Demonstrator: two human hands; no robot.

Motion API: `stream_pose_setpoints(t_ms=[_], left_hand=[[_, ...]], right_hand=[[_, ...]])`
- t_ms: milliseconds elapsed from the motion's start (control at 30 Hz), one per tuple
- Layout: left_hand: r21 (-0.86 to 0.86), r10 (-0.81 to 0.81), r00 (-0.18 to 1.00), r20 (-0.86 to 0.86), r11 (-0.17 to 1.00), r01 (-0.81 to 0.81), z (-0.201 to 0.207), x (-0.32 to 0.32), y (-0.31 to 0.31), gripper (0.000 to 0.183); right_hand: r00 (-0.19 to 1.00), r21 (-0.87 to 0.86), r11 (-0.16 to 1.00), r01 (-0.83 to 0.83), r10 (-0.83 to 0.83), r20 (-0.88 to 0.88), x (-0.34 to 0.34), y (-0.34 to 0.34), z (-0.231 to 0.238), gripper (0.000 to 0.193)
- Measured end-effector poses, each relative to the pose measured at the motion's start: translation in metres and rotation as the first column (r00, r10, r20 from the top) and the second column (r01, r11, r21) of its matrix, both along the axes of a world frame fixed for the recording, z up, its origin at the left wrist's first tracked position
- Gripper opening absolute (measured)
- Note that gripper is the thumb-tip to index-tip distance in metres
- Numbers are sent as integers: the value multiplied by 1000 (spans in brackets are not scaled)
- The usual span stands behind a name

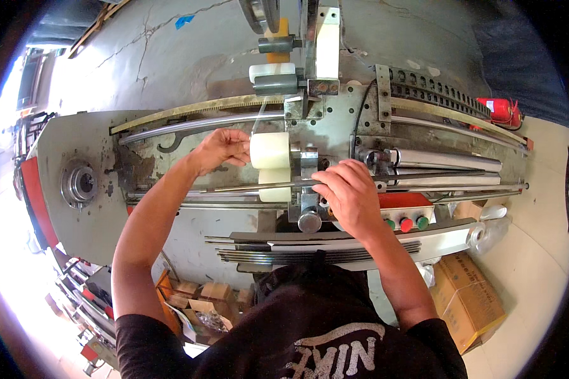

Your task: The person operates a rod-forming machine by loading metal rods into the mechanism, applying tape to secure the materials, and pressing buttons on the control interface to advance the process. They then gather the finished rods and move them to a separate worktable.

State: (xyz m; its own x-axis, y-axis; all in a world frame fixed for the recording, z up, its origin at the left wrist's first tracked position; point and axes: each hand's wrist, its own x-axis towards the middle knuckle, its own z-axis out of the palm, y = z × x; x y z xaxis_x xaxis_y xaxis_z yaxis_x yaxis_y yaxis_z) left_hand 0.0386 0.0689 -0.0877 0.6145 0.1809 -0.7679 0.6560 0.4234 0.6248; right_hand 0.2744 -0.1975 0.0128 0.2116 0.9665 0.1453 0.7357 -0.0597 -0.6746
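Two cream-coloured rolls sit near the middle of the machine, between the person's hands. Farthest left, a grey panel [98,218] carries a round metal hub [81,184] with a dark centre. Next comes the left hand [224,148], its fingers bent and their tips at the left end of the upper roll [270,150]; whether they pinch anything there cannot be told. This roll is a short, smooth cylinder, pale and evenly coloured, lying on its side, its rounded face catching the light. A narrow translucent strip [259,118] slants down to its left edge from the dark roller [275,84] above. Directly below, the lower roll [275,193] shows the same plain cream surface, crossed by a slim metal bar [253,187]. To the right, the right hand [348,192] has its thumb and curled fingers closed on that bar, near an upright metal fitting with a round knob [309,222]. Beyond are a red control box [401,201] with green and red buttons, and shiny metal rollers [449,159] lying lengthwise.
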Motion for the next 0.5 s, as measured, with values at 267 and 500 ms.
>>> stream_pose_setpoints(t_ms=[267, 500], left_hand=[[-164, -61, 997, -35, 985, 55, 18, -8, -35, 29], [-41, -97, 994, -50, 995, 95, 43, 6, -34, 47]], right_hand=[[1000, -35, 999, -30, 30, -8, -6, -11, 2, 24], [999, -35, 999, -31, 30, -31, -8, -19, -2, 25]])
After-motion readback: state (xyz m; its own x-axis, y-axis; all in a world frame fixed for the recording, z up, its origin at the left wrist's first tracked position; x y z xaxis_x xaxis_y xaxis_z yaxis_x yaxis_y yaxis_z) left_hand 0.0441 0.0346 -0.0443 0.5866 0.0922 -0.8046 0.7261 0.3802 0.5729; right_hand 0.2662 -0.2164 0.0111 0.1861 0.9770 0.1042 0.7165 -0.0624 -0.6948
